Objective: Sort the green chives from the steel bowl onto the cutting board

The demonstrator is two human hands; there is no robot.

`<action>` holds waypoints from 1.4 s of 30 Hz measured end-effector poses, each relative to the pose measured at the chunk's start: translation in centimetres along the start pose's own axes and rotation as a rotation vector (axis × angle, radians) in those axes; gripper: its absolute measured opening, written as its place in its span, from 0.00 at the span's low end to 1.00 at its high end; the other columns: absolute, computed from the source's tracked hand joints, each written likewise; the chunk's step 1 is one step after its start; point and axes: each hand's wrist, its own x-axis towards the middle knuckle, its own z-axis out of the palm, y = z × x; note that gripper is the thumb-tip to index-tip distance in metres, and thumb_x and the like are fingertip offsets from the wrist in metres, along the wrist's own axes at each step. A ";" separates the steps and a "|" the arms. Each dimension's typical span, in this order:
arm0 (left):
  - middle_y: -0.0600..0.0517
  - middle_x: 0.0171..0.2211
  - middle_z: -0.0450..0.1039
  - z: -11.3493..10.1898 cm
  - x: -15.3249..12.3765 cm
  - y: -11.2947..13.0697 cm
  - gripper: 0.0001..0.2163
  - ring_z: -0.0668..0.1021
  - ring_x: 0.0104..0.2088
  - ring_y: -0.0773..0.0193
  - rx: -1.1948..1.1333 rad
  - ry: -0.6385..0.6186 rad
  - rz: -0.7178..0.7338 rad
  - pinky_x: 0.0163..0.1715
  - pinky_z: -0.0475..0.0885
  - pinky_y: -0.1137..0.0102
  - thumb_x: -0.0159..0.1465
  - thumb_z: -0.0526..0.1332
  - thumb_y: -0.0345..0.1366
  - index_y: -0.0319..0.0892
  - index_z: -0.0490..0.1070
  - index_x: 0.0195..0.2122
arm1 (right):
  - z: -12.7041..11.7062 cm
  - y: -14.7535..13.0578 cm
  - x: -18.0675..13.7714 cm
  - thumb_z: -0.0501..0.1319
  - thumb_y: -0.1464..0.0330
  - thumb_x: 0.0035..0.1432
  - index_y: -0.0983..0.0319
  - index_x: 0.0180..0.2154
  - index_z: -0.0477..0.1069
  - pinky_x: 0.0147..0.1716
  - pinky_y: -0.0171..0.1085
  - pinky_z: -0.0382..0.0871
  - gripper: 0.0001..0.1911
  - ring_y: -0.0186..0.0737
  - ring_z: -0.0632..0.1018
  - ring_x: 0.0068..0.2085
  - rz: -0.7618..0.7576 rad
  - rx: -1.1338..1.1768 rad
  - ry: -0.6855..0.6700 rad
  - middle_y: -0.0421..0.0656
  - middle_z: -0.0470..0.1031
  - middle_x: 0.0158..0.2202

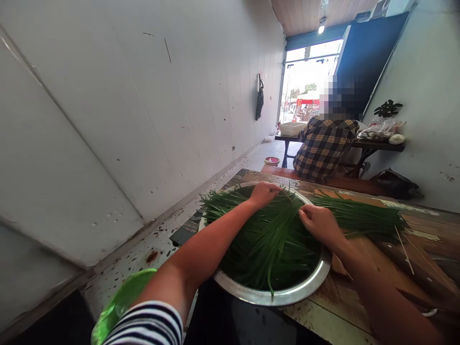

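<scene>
L hand point(265, 194) pinched a thin strand point(287, 195); R hand point(318, 223) was apart, grip unclear — green leaves point(262, 239) lay in metal basin point(258, 299), prob. light, limp, slippery, bruisable — best held bunched near ends.

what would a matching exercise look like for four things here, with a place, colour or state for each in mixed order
Things:
1. bowl
2. bucket
3. checked cloth
4. tub

Places, colours, states:
A. hanging on the wall
B. on the far table
C. silver-rimmed, holding long green leaves
D. bright green, at the lower left

Pairs: 1-C, 2-D, 3-A, 4-B
</scene>
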 end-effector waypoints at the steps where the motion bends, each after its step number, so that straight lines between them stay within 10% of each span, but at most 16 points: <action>1: 0.52 0.32 0.79 -0.1 -0.1 0.3 0.11 0.77 0.33 0.67 0.003 -0.027 0.014 0.39 0.71 0.73 0.57 0.59 0.32 0.42 0.78 0.40 | 0.0 0.0 0.0 0.50 0.64 0.57 0.62 0.30 0.74 0.29 0.34 0.56 0.16 0.38 0.74 0.30 0.001 0.000 0.003 0.44 0.77 0.27; 7: 0.54 0.39 0.78 -1.9 -0.7 2.2 0.12 0.76 0.39 0.68 0.016 -0.410 0.226 0.44 0.68 0.76 0.56 0.61 0.35 0.44 0.78 0.41 | -0.3 -0.2 0.0 0.50 0.65 0.57 0.62 0.29 0.73 0.29 0.34 0.57 0.15 0.37 0.74 0.29 0.030 0.001 -0.005 0.44 0.77 0.28; 15: 0.52 0.26 0.76 -0.9 0.2 -0.4 0.04 0.76 0.31 0.64 0.341 -0.299 0.101 0.36 0.69 0.73 0.49 0.66 0.34 0.42 0.79 0.27 | -0.1 -0.1 0.0 0.51 0.64 0.56 0.61 0.27 0.73 0.27 0.34 0.56 0.15 0.37 0.73 0.27 0.009 0.005 0.031 0.43 0.76 0.25; 30: 0.41 0.38 0.76 0.3 -1.2 2.2 0.10 0.75 0.44 0.52 0.689 -0.214 0.197 0.48 0.65 0.60 0.57 0.58 0.30 0.40 0.78 0.35 | -0.2 -0.2 0.1 0.51 0.64 0.55 0.61 0.26 0.73 0.26 0.34 0.56 0.14 0.36 0.72 0.26 0.016 0.037 0.033 0.42 0.75 0.24; 42: 0.50 0.30 0.78 -0.1 0.2 0.1 0.11 0.77 0.31 0.67 -0.045 -0.040 -0.084 0.34 0.71 0.75 0.55 0.60 0.33 0.37 0.77 0.37 | -0.2 -0.2 0.0 0.51 0.64 0.55 0.61 0.26 0.72 0.27 0.34 0.56 0.14 0.36 0.72 0.26 -0.001 0.020 0.039 0.42 0.75 0.24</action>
